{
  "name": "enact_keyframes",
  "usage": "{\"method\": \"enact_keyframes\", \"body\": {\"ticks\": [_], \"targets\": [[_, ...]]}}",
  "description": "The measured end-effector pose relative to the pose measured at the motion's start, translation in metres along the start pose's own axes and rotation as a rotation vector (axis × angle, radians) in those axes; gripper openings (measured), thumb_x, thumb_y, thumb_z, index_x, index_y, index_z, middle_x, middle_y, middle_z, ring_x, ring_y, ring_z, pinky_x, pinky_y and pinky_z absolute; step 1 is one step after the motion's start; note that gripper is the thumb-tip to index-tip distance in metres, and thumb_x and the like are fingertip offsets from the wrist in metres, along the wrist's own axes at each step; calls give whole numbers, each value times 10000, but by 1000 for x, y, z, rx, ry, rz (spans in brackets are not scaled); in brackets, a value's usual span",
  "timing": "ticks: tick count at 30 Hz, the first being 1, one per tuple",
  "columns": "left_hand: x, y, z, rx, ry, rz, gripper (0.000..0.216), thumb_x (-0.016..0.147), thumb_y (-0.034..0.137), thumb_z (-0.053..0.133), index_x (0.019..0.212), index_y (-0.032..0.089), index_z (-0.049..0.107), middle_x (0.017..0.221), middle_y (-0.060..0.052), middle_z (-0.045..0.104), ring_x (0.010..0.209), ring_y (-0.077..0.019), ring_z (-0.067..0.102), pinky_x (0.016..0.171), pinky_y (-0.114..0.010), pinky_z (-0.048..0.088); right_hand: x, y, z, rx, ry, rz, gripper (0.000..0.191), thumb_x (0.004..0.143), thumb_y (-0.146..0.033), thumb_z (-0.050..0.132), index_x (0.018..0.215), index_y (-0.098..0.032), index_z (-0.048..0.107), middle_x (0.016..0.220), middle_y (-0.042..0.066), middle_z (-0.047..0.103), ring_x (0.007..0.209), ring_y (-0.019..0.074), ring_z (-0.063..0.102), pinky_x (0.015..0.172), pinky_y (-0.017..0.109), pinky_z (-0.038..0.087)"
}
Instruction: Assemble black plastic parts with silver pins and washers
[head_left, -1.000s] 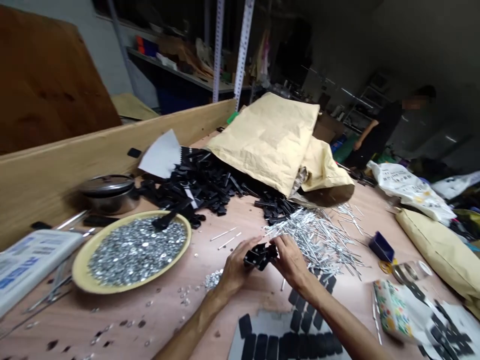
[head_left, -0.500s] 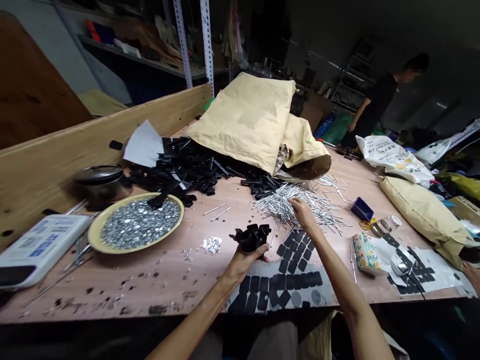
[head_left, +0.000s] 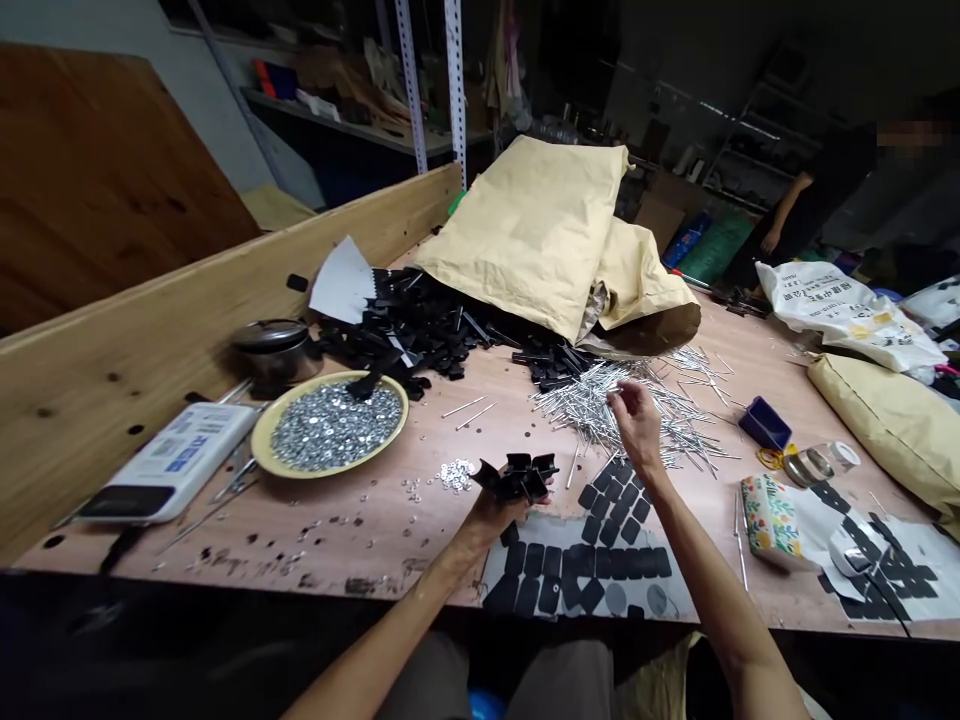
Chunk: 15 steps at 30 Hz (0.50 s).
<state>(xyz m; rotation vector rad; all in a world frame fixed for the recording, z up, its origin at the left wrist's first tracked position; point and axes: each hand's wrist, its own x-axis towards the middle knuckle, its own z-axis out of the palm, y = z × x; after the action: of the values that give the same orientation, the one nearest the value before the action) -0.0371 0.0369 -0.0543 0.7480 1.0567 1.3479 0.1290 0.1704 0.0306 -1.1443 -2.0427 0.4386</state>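
Note:
My left hand (head_left: pixel 480 522) is closed around a cluster of black plastic pieces (head_left: pixel 519 476) with upright fins, held above the front of the table. Over the pile of thin silver metal rods (head_left: pixel 577 400), my right hand (head_left: pixel 639 428) has its fingers curled and thumb drawn in; whatever is between the fingertips is too small to make out. Below the hands, flat black rounded pads (head_left: pixel 616 562) lie in rows on a pale sheet. A small heap of silver washers (head_left: pixel 456 474) rests left of the black pieces.
A yellow bowl (head_left: pixel 264 464) full of washers stands at left, beside a white scale (head_left: pixel 187 450). Behind lie black plastic parts (head_left: pixel 420 325) and a large paper sack (head_left: pixel 532 230). A purple box (head_left: pixel 765 424) and a floral box (head_left: pixel 772 520) sit at right. Another person stands back right.
My right hand has lifted slightly and turned at the rod pile. The black pieces in my left hand have tilted, showing their fins more. The whole view has shifted.

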Motion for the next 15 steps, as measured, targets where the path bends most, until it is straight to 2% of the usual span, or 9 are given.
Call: {"method": "enact_keyframes", "body": {"ticks": [2,5,10,15], "targets": [[4,-5,2,-7,11,-21,449,523,439,797,809,149,610,830,-94,736,691,-257,690,751,-458,552,-22,-25,-6,380,96,30,300,860,-293,572,1126,-216,456,838,6,669,731,145,660,666,315,572],[6,-14,7,-37,25,-14,487,497,393,818,854,150,591,794,-74,731,698,-248,693,738,-457,562,-50,-53,-9,601,101,37,187,825,-310,624,955,-228,517,834,-2,685,720,135,680,673,296,589],[4,-21,13,-31,9,14,470,496,326,814,878,157,597,883,-91,726,832,-282,684,743,-447,564,-65,-56,-4,553,66,-5,149,812,-331,635,883,-217,571,812,7,686,706,146,695,675,298,599],[4,-25,7,138,18,99,388,560,290,776,893,162,624,935,-89,720,934,-309,657,816,-452,532,-66,-51,-5,397,34,-90,108,809,-317,637,842,-219,611,806,16,691,764,153,689,712,287,579]]}}
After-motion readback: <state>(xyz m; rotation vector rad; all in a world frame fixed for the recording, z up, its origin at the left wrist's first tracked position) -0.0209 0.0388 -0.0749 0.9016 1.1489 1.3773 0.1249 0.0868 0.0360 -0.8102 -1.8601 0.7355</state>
